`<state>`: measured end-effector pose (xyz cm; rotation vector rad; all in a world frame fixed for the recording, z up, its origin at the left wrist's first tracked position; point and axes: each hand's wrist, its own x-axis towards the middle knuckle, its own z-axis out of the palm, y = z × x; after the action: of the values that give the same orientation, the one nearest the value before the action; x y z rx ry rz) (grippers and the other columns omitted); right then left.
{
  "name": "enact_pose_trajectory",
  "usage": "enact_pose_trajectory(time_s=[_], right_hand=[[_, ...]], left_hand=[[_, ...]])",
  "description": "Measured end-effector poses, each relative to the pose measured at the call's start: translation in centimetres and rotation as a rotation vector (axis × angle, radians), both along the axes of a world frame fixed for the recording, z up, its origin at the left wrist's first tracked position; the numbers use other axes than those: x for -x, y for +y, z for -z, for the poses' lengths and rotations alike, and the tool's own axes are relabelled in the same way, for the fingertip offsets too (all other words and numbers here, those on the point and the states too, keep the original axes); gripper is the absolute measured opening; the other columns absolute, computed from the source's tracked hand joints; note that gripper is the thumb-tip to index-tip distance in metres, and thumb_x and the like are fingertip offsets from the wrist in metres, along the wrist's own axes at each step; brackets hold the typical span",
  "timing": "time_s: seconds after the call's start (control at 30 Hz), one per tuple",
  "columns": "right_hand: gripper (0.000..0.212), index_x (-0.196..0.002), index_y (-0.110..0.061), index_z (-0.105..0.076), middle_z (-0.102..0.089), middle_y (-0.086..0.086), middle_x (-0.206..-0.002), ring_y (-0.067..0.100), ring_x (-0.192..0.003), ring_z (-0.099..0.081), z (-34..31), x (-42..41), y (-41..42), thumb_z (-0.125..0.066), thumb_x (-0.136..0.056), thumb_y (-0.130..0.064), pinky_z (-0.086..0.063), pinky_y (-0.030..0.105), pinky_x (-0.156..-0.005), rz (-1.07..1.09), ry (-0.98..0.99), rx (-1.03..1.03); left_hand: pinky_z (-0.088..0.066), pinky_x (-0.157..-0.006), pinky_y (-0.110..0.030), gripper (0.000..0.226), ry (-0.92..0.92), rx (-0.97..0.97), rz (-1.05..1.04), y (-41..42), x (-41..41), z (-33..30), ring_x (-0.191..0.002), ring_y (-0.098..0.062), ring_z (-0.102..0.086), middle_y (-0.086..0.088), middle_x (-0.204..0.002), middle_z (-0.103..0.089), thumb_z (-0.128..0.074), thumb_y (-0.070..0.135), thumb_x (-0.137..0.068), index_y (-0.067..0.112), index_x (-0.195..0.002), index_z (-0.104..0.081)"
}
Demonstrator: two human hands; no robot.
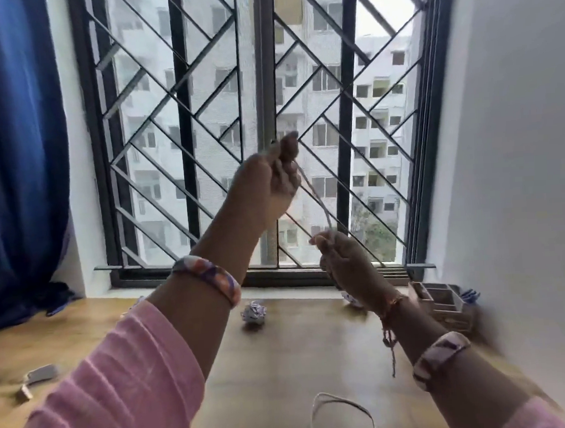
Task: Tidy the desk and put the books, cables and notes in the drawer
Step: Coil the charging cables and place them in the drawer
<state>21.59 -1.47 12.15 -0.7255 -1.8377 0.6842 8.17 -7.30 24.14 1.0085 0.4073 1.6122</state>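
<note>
Thin white cable (313,195) is stretched in the air between raised left hand (272,181) and right hand (343,263), pinched by both, above wooden desk (282,346). Dangling loop probably tangles if wound carelessly.

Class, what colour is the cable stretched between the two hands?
White, seen in the head view: the cable runs from the left hand to the right hand.

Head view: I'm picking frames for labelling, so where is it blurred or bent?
Head view: motion blur smears the right hand and wooden organizer; the white cable between the hands is thin and faint against the bright window; wide-angle distortion bows the grille bars; the left hand is backlit.
</note>
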Motion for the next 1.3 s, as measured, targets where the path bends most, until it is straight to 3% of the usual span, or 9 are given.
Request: enact_pose_trajectory(time_s=[0.13,0.27,0.4,0.57,0.73,0.93,1.0,1.13,1.3], right_hand=[[0.03,-0.084,-0.012,-0.056,-0.052,0.0,-0.061,0.015,-0.055,-0.044,3.5,-2.1,0.2,-0.041,-0.092,-0.037,-0.044,0.036,-0.059,0.174,-0.305,-0.26],[0.03,-0.088,-0.021,-0.056,-0.062,0.004,-0.066,0.03,-0.063,-0.06,2.0,-4.3,-0.6,-0.037,-0.089,-0.045,-0.05,0.04,-0.06,0.259,-0.333,-0.405],[0.022,-0.098,-0.027,-0.062,-0.069,0.011,-0.078,0.034,-0.075,-0.067,-1.6,-7.2,0.5,-0.046,-0.094,-0.042,-0.046,0.034,-0.059,0.449,-0.385,-0.58],[0.037,-0.114,-0.031,-0.059,-0.07,0.011,-0.092,0.034,-0.089,-0.066,-3.5,-8.3,1.7,-0.034,-0.094,-0.05,-0.048,0.036,-0.066,0.545,-0.501,-0.551],[0.049,-0.108,-0.026,-0.058,-0.069,0.015,-0.084,0.038,-0.083,-0.066,-2.0,-7.3,2.4,-0.025,-0.092,-0.059,-0.041,0.033,-0.059,0.499,-0.46,-0.489],[0.024,-0.111,-0.016,-0.047,-0.068,0.015,-0.086,0.04,-0.081,-0.063,1.2,-2.1,0.5,-0.034,-0.099,-0.032,-0.041,0.036,-0.059,0.333,-0.533,-0.567],[0.021,-0.111,-0.016,-0.047,-0.068,0.014,-0.084,0.039,-0.075,-0.064,1.2,-1.4,0.3,-0.034,-0.1,-0.029,-0.038,0.033,-0.055,0.336,-0.565,-0.648],[0.022,-0.105,-0.02,-0.056,-0.07,0.006,-0.082,0.032,-0.071,-0.066,0.0,-3.1,0.8,-0.038,-0.098,-0.032,-0.043,0.03,-0.053,0.368,-0.607,-0.764],[0.055,-0.085,-0.025,-0.063,-0.068,-0.004,-0.071,0.022,-0.061,-0.067,-3.4,-6.2,2.8,-0.025,-0.086,-0.065,-0.042,0.024,-0.048,0.464,-0.573,-0.861]], left_hand=[[-0.054,-0.063,-0.024,0.012,0.004,-0.185,-0.359,0.8,0.5,-1.4,-0.069,-0.005,-0.064,0.002,-0.079,-0.067,-0.053,0.008,-0.091,0.011,-0.088,-0.064],[-0.048,-0.08,-0.017,0.021,1.2,-0.472,-1.083,1.7,1.2,0.9,-0.097,-0.021,-0.067,-0.013,-0.107,-0.069,-0.062,0.006,-0.085,-0.005,-0.102,-0.067],[-0.047,-0.076,-0.021,0.014,1.868,-0.189,-0.596,1.0,0.3,3.0,-0.099,-0.025,-0.065,-0.012,-0.093,-0.069,-0.056,0.0,-0.087,-0.002,-0.077,-0.067],[-0.053,-0.049,-0.019,0.027,1.141,0.173,0.218,-0.4,-1.0,4.6,-0.052,-0.012,-0.064,-0.007,-0.064,-0.068,-0.036,-0.003,-0.094,-0.003,-0.085,-0.061],[-0.027,-0.034,-0.01,0.022,0.397,0.106,0.298,-0.3,-1.6,5.7,-0.033,0.002,-0.033,0.01,-0.047,-0.044,-0.037,0.018,-0.091,0.005,-0.084,-0.053],[-0.053,-0.049,-0.02,0.02,-0.168,0.076,0.028,1.8,-1.9,4.6,-0.047,-0.006,-0.06,-0.001,-0.059,-0.066,-0.042,0.007,-0.094,0.004,-0.08,-0.056],[-0.057,-0.062,-0.029,0.021,0.033,-0.036,-0.296,3.0,-1.0,4.9,-0.062,-0.015,-0.069,-0.009,-0.068,-0.07,-0.046,0.008,-0.095,0.003,-0.081,-0.061],[-0.054,-0.07,-0.025,0.015,1.231,-0.534,-1.137,4.1,2.1,6.4,-0.07,-0.022,-0.067,-0.021,-0.081,-0.07,-0.062,0.006,-0.086,-0.007,-0.084,-0.07],[-0.055,-0.068,-0.033,0.02,1.483,-0.224,-0.455,2.5,2.5,7.6,-0.065,-0.022,-0.067,-0.011,-0.073,-0.07,-0.06,0.005,-0.086,-0.013,-0.081,-0.067]])
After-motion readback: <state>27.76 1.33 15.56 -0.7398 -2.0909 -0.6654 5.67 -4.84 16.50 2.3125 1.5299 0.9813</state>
